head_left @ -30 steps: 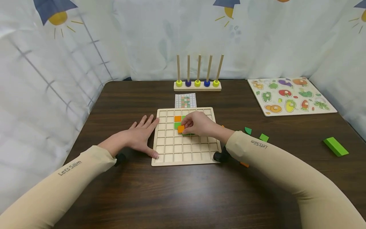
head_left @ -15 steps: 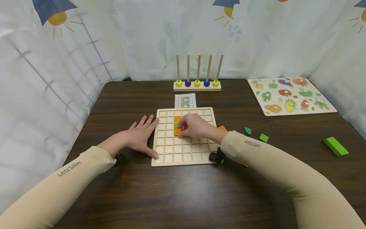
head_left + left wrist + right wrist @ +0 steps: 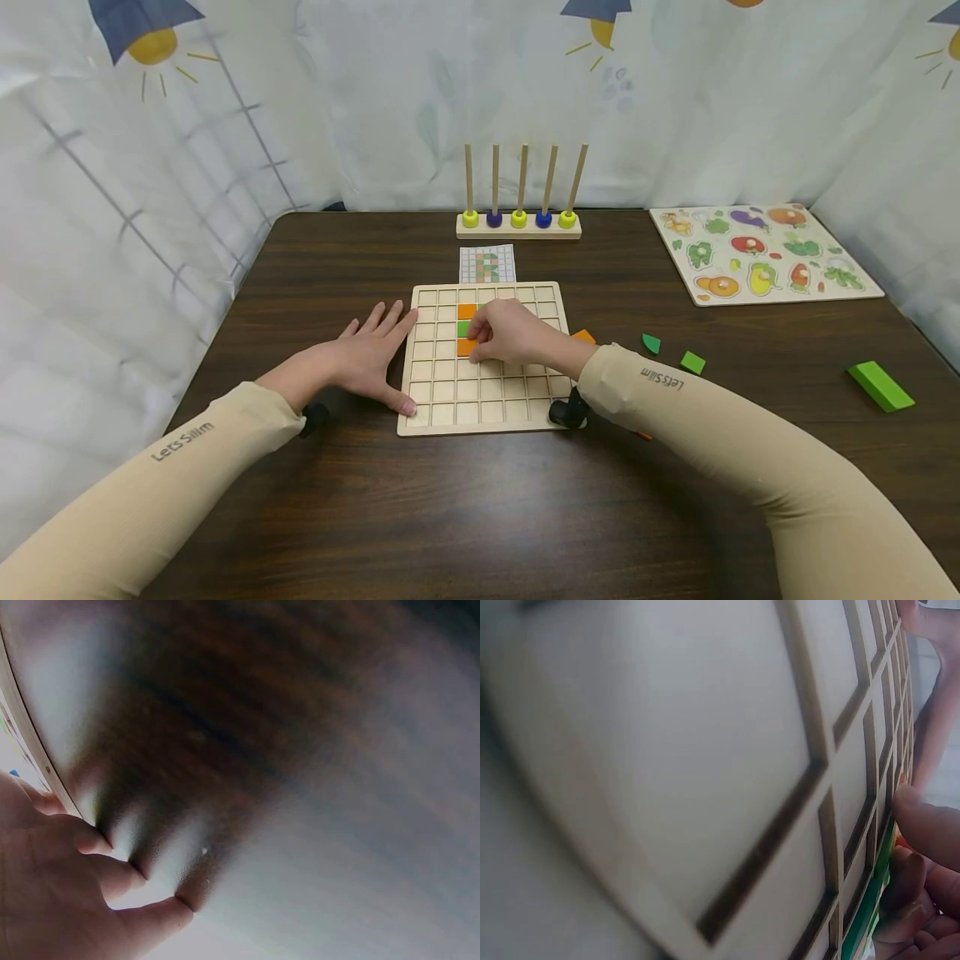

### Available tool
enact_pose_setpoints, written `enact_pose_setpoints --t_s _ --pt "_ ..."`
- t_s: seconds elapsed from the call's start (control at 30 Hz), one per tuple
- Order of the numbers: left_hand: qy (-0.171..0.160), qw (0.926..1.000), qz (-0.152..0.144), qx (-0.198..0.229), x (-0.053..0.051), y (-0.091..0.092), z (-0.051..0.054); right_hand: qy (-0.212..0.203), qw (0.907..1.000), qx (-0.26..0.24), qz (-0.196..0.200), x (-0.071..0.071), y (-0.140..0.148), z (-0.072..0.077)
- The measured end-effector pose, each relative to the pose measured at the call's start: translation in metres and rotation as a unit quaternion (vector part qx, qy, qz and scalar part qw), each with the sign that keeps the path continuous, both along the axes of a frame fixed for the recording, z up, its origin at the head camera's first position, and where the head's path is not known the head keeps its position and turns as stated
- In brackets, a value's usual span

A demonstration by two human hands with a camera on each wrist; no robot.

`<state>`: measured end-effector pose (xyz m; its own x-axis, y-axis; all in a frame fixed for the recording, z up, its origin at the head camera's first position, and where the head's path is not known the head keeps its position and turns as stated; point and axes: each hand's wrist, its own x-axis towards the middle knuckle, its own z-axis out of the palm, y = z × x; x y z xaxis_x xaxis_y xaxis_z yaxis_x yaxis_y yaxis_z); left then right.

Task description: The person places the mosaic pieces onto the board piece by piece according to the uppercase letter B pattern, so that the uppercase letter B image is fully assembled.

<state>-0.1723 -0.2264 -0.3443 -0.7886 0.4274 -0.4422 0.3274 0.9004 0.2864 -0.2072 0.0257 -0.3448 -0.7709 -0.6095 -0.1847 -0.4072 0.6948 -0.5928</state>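
Observation:
A wooden grid board [image 3: 454,423] lies on the dark table. My left hand [image 3: 366,360] is spread flat at its left edge, thumb and index fingertip on the rim; the left wrist view shows the extended fingers [image 3: 154,922] on the table. My right hand [image 3: 513,332] is over the grid, thumb and curled fingers pinching the right side of an orange square tile [image 3: 465,347] that lies in a cell. Above that tile are a green tile [image 3: 462,329] and another orange tile [image 3: 467,312]. Green pieces [image 3: 864,919] near the right fingers are partly hidden by the hand.
A small pattern card [image 3: 487,265] lies behind the board, before a peg stand [image 3: 519,233] with beads. Loose green tiles [image 3: 692,362], an orange tile [image 3: 584,336] and a green block [image 3: 881,386] lie right. A vegetable puzzle [image 3: 768,250] is at back right.
My right hand has moved slightly left and set the orange tile from a tilt into the cell below the green one. In the last half second little differs. The left hand stays put.

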Motion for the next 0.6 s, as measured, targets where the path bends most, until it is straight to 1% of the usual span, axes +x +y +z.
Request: enact_pose_setpoints --t_s 0.2,0.37,0.5,0.6 --pt "0.003 1.0 -0.001 -0.002 0.0 0.001 0.001 0.007 1.0 -0.006 -0.002 0.001 0.0 -0.001" --pt "0.002 1.0 -0.001 -0.001 0.001 0.001 0.001 0.006 0.9998 -0.013 -0.012 0.001 0.006 0.001" --pt "0.001 1.0 -0.003 -0.002 0.001 0.0 0.001 0.015 0.9992 -0.026 -0.026 0.0 0.027 0.004" --pt "0.0 1.0 -0.004 -0.004 0.0 0.001 0.001 0.022 0.9982 -0.033 -0.045 -0.002 0.053 0.008"
